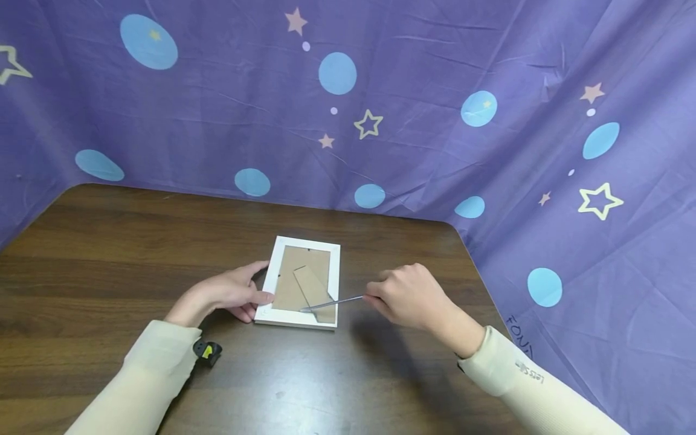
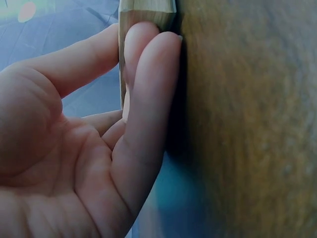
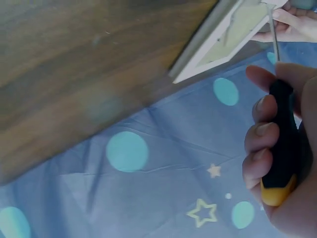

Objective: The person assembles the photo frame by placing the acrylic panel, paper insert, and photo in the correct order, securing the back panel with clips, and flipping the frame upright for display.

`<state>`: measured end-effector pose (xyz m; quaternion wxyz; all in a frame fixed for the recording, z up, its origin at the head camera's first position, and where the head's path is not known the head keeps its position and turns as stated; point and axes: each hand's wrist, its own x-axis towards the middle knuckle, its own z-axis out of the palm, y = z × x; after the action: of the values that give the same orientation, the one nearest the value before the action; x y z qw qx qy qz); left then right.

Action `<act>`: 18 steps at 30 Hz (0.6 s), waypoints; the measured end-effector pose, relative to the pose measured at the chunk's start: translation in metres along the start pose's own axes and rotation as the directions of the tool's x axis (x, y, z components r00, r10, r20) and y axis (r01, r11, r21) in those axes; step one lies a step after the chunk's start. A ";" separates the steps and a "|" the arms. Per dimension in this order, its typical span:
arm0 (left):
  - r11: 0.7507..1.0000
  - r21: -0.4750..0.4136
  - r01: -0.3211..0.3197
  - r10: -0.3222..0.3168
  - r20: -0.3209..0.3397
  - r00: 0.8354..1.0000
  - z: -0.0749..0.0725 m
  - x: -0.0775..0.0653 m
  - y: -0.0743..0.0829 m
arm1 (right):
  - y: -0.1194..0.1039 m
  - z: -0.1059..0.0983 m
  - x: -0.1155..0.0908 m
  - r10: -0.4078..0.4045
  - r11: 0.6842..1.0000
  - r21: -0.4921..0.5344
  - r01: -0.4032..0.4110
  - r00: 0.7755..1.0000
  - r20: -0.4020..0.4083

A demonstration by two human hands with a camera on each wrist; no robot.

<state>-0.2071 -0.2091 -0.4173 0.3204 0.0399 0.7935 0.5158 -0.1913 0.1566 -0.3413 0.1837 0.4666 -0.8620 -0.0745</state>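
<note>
A white picture frame (image 1: 335, 266) lies face down on the table, its brown backing board (image 1: 290, 260) and slanted stand leg (image 1: 312, 284) facing up. My left hand (image 1: 231, 291) holds the frame's left side, thumb on the border and fingers along the edge. In the left wrist view, those fingers (image 2: 153, 84) lie against the frame's side, low over the wood. A screwdriver (image 3: 285, 129) with a black and yellow handle is gripped in my right hand (image 1: 410, 296). Its thin metal shaft (image 1: 348, 299) reaches left across the stand leg, tip at the board's lower edge.
The brown wooden table (image 1: 136, 241) extends around the frame. Behind it and to the right hangs a purple curtain (image 1: 413, 66) with stars and blue dots. A small black and yellow device (image 1: 208, 351) sits at the left wrist.
</note>
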 end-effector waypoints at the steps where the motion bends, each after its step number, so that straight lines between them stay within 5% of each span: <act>1: 1.000 0.002 0.000 0.000 0.000 1.000 0.000 0.000 0.000 | -0.001 -0.003 0.002 -0.004 1.000 -0.018 0.004 1.000 -0.007; 7: 1.000 0.008 -0.002 0.002 0.000 1.000 0.000 0.001 0.000 | -0.004 -0.017 0.009 -0.040 0.993 -0.113 0.035 0.998 -0.038; 18: 1.000 0.023 -0.009 0.009 -0.002 1.000 -0.001 0.000 -0.003 | -0.005 -0.017 0.008 -0.078 0.993 -0.095 0.074 0.996 -0.040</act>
<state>-0.2069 -0.2114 -0.4190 0.3168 0.0466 0.7995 0.5081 -0.1848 0.1481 -0.3254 0.2211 0.4914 -0.8350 -0.1114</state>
